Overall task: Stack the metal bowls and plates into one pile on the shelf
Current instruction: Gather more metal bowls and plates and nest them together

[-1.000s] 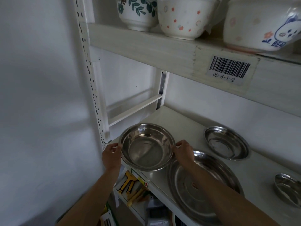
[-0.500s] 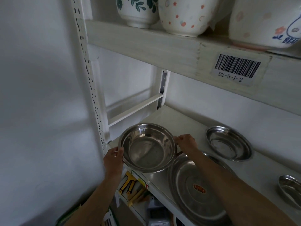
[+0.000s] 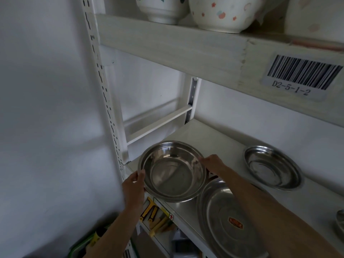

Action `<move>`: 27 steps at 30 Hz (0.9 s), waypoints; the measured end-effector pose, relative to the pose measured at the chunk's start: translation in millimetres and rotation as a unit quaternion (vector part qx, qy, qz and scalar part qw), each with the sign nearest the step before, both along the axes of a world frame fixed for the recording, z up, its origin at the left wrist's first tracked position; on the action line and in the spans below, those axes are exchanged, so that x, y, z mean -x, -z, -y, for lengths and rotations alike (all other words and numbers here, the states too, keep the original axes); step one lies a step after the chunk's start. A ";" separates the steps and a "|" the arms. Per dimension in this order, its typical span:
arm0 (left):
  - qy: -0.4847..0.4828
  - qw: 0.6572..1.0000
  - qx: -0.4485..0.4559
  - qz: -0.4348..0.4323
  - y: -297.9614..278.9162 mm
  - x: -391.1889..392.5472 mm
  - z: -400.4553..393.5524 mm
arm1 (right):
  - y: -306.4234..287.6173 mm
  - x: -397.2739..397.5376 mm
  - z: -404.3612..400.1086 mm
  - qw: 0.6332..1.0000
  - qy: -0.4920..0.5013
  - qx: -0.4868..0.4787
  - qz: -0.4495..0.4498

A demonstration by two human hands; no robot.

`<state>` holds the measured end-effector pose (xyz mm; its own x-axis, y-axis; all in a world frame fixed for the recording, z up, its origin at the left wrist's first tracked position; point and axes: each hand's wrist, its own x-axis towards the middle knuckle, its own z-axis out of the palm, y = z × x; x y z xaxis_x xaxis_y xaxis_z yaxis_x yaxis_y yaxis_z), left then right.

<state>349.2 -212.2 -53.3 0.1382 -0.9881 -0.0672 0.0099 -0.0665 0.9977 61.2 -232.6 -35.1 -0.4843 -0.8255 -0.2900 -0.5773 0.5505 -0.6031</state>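
Observation:
A deep metal bowl is at the left end of the white shelf, tilted toward me. My left hand grips its near-left rim and my right hand grips its right rim. A large flat metal plate with a red sticker lies on the shelf just right of the bowl, partly under my right forearm. A shallow metal dish sits farther right near the back. Another metal piece is cut off by the right edge.
The upper shelf board with a barcode label hangs low overhead and carries ceramic bowls. A perforated white upright stands left of the bowl. Below the shelf are packaged items.
The bowl has lifted and tipped slightly while both hands keep hold of its rim. My right hand has moved back off the large plate, uncovering its sticker.

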 end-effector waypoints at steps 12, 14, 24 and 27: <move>-0.014 0.999 -0.037 -0.030 -2.1 6.5 6.4 | 2.6 3.7 0.5 0.999 0.005 0.036 0.009; -0.016 0.999 -0.032 -0.029 -5.5 7.4 7.4 | 1.4 4.0 -0.1 0.999 0.006 0.047 0.017; -0.028 0.998 -0.023 -0.052 -23.7 11.8 21.4 | -17.5 3.1 -4.9 0.994 0.015 0.103 0.041; -0.024 0.998 -0.014 -0.048 -30.2 12.7 24.5 | -28.5 1.2 -9.9 0.991 0.025 0.121 0.044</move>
